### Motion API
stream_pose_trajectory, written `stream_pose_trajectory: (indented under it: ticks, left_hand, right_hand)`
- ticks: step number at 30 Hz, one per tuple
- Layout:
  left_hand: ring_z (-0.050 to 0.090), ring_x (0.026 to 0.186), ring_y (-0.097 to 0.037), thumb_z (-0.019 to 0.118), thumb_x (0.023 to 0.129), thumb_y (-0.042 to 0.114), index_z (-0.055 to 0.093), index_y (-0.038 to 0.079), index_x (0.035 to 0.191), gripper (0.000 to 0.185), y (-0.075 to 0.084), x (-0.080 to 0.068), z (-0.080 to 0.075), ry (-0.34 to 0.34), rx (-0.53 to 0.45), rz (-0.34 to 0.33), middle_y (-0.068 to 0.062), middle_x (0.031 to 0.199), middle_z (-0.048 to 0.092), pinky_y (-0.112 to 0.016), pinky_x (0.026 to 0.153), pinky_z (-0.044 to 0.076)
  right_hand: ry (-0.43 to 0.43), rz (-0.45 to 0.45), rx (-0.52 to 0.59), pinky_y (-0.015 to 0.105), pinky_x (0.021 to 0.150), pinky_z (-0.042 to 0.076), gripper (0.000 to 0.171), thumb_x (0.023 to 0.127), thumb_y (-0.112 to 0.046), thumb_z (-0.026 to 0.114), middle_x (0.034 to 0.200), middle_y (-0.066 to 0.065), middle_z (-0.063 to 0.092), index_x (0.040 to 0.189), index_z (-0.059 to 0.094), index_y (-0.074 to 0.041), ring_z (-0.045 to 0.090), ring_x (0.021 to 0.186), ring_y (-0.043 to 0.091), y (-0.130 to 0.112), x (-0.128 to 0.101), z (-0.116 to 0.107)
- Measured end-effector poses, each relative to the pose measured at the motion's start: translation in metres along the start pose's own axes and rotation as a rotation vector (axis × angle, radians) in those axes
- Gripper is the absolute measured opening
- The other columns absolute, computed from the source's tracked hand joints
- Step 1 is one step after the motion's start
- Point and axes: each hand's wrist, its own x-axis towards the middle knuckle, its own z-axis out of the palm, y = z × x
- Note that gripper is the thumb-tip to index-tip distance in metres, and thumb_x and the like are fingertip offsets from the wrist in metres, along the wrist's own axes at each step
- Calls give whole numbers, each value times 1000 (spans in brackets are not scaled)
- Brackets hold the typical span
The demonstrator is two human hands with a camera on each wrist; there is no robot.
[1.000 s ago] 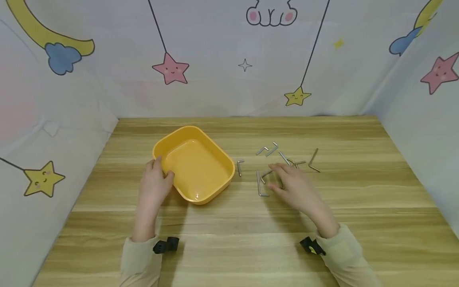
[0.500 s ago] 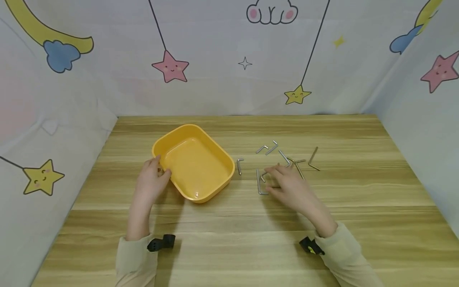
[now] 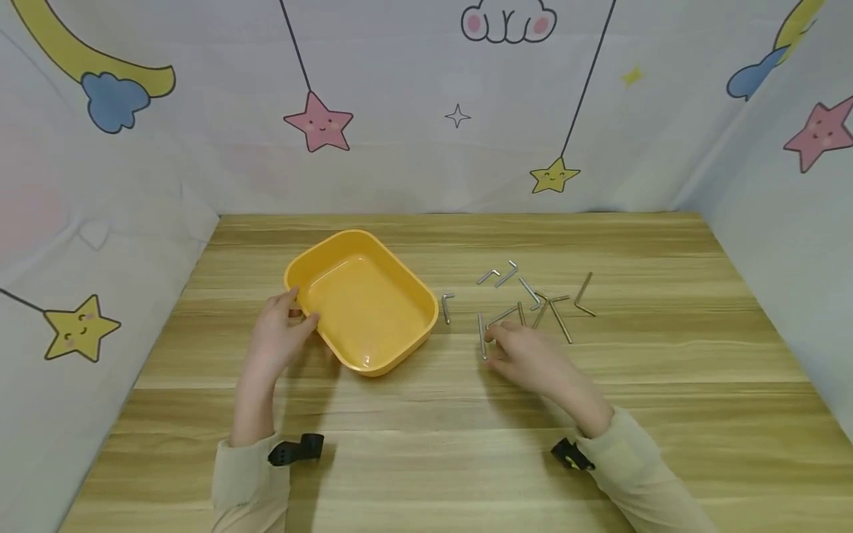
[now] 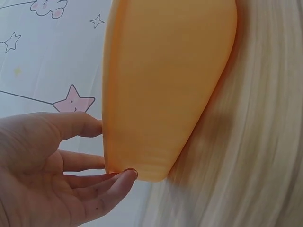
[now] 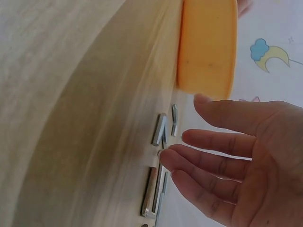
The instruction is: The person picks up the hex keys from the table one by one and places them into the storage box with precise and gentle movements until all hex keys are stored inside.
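Observation:
In the head view, my left hand holds the left rim of a yellow plastic tub. The left wrist view shows some fingers against the tub's outer wall, while the thumb tip disappears behind its rim. My right hand hovers low with loosely bent fingers at a silver L-shaped hex key. From the right wrist, nothing shows between thumb and fingers; a hex key lies just beyond the fingertips. Partly hidden behind the hand are another silver hex key and a bronze one.
Right of the tub lies a lone small hex key. Two silver hex keys rest farther back, several overlap near a bronze hex key, and another bronze key sits rightmost. A printed cloth bounds the wooden table.
My right hand has shifted left and toward me, uncovering bronze hex keys behind it, and its fingers have drawn in. My left wrist has swung slightly left, the hand staying at the tub's rim.

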Motion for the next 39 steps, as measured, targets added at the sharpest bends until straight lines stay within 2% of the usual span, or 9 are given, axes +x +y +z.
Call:
stream_pose_trajectory:
  ticks: [6, 15, 22, 29, 34, 39]
  left_hand:
    - [48, 123, -43, 55, 96, 21, 24, -7, 149, 68, 1, 0, -1, 3, -32, -4, -30, 148, 32, -52, 97, 48]
    - [52, 121, -42, 57, 95, 18, 24, -7, 149, 68, 2, 1, 0, 9, -48, -24, -30, 147, 32, -48, 93, 51]
    - [52, 119, -42, 56, 95, 19, 24, -8, 148, 68, 2, 2, 1, 15, -34, -19, -31, 146, 32, -48, 93, 51]
    - [51, 120, -42, 56, 95, 21, 24, -7, 149, 69, 0, 2, 1, 12, -31, -29, -30, 147, 32, -50, 95, 49]
    - [52, 120, -42, 56, 94, 21, 24, -7, 149, 69, 0, 2, 0, 13, -24, -28, -30, 148, 31, -51, 96, 48]
    - [53, 119, -42, 56, 94, 21, 24, -7, 149, 69, -1, 3, 1, 18, -17, -20, -31, 147, 32, -52, 97, 48]
  right_hand:
    - [24, -54, -14, 24, 57, 43, 21, 80, -25, 76, 80, -1, 59, 87, 63, -10, 51, 68, 10, 0, 4, 9]
    - [42, -69, -39, 24, 55, 36, 28, 79, -25, 77, 71, -4, 48, 72, 54, -12, 43, 65, 10, 1, 8, 14]
    - [31, -38, -78, 26, 56, 40, 28, 84, -32, 73, 71, -4, 51, 72, 54, -15, 47, 66, 12, -1, 13, 18]
    - [0, -23, -138, 27, 50, 41, 30, 87, -36, 69, 70, -1, 54, 77, 57, -11, 49, 60, 14, -4, 19, 20]
    - [-15, 36, -114, 29, 50, 42, 25, 88, -24, 66, 67, 1, 54, 70, 55, -10, 49, 58, 15, -7, 23, 20]
    - [-32, 140, -56, 31, 47, 37, 31, 83, -14, 61, 57, 0, 48, 57, 44, -15, 46, 54, 17, -9, 28, 21]
